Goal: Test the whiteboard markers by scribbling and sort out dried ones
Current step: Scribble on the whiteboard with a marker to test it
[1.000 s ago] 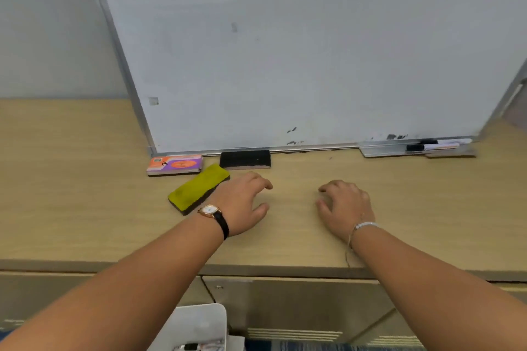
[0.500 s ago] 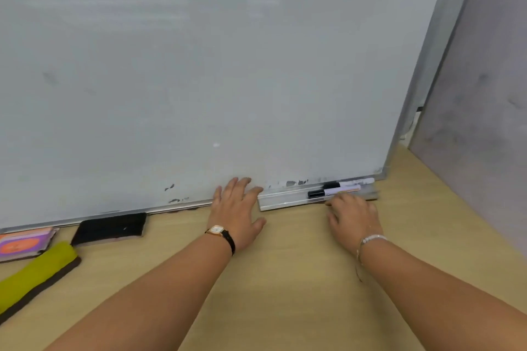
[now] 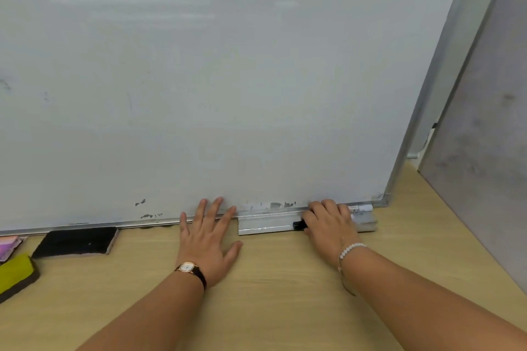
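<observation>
Pale wooden desktop (image 3: 271, 293) carries a large whiteboard (image 3: 228, 80) standing on it, with a short aluminium marker tray (image 3: 265, 226) along its lower right edge. A person's right hand (image 3: 330, 225) lies over the tray, fingers curled down across what rests in it; whether they have closed on anything cannot be told from this angle. A black-capped marker (image 3: 300, 225) lies lengthwise in the tray, parallel to the board's bottom frame, its cap poking out from under the fingers and pointing left. A second marker (image 3: 362, 207) shows only its white end, past the knuckles on the right, close against the frame.

The left hand (image 3: 209, 239) rests flat on the desktop just left of the tray, fingers spread and holding nothing, their tips reaching the frame. The right hand is plainly the nearer one, sitting directly on the markers. Judging by the layout, a lift out of the tray would leave the cap end facing the free hand, ready for uncapping.

A black eraser (image 3: 75, 242) and a yellow-green eraser (image 3: 15, 273) sit well apart, far left. Only old smudges mark the board; testing looks yet to begin.
</observation>
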`<state>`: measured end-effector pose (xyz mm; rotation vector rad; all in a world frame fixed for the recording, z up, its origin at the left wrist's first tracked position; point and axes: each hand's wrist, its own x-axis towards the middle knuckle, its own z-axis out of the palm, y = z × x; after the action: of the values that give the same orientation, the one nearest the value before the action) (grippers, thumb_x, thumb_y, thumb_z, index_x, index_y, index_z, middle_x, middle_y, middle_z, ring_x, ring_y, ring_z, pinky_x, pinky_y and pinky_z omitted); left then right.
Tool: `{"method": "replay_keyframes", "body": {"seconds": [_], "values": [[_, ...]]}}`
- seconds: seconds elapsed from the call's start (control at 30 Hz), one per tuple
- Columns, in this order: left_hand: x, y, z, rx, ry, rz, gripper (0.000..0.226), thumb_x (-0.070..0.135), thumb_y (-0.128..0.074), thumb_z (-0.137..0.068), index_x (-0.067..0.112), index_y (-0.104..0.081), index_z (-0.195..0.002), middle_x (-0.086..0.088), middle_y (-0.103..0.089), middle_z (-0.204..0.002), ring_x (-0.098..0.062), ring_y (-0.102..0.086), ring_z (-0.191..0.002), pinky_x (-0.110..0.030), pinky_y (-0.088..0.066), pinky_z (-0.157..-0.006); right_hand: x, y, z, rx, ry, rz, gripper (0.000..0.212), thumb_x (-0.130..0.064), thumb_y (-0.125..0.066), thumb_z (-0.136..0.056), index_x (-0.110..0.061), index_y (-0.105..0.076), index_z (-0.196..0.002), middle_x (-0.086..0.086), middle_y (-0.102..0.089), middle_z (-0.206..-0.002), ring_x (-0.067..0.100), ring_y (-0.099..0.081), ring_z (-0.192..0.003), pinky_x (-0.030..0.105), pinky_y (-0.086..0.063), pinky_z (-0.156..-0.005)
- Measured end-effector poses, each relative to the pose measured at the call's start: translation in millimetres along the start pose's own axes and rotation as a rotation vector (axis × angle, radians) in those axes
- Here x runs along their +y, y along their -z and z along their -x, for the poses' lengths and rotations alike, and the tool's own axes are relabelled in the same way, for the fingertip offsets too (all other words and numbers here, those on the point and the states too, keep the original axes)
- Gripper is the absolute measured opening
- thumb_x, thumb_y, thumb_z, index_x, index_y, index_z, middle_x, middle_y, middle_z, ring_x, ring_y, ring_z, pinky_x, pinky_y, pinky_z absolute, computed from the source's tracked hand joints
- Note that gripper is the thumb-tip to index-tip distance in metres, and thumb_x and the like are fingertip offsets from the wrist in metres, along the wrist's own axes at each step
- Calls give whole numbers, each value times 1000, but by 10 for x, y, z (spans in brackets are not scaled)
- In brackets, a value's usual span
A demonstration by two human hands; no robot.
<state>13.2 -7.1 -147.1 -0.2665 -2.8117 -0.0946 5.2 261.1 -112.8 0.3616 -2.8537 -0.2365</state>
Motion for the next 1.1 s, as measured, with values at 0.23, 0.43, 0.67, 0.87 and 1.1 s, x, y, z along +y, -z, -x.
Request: {"method": "replay_keyframes", "body": {"seconds": [0.23,0.43,0.67,0.87,1.1], "values": [[8,0,25,94,-70,144,58,71,-34,-83,34,-46,-127,6,-40,-137,-19,-34,-127,-45,-13,-108,-315,233,-39,86,310,-236,26,-30,-37,-89,-19,-56,-102,-1,-60,-79,19,-59,-67,28,-44,-60],[-19,-28,19,203,-319,261,48,65,-26,-94,32,-55,-112,11,-60,-113,-10,-47,-106,-34,-26,-96,-676,302,9,-174,359,-291,37,-37,-27,-103,-25,-37,-136,8,-55,-111,31,-57,-99,34,-36,-71],[-39,-134,-21,228,-430,303,39,51,-29,-99,30,-61,-97,17,-64,-82,-5,-47,-82,-22,-33,-74,-708,200,-63,-309,291,-344,41,-45,-30,-101,-29,-34,-138,4,-57,-120,28,-56,-107,38,-43,-85],[-35,-134,-34,251,-226,343,17,43,-46,-85,31,-54,-94,19,-54,-74,-2,-42,-77,-18,-38,-69,-543,284,-197,-167,141,-555,31,-36,-40,-99,-23,-52,-124,3,-57,-104,22,-50,-106,33,-40,-90],[-22,-56,-23,268,-170,423,45,55,-20,-98,26,-54,-95,23,-41,-77,-5,-41,-71,-27,-38,-62,-652,505,-261,342,-364,-1585,15,-10,-50,-96,-23,-50,-88,-3,-68,-77,4,-59,-64,23,-47,-63]]}}
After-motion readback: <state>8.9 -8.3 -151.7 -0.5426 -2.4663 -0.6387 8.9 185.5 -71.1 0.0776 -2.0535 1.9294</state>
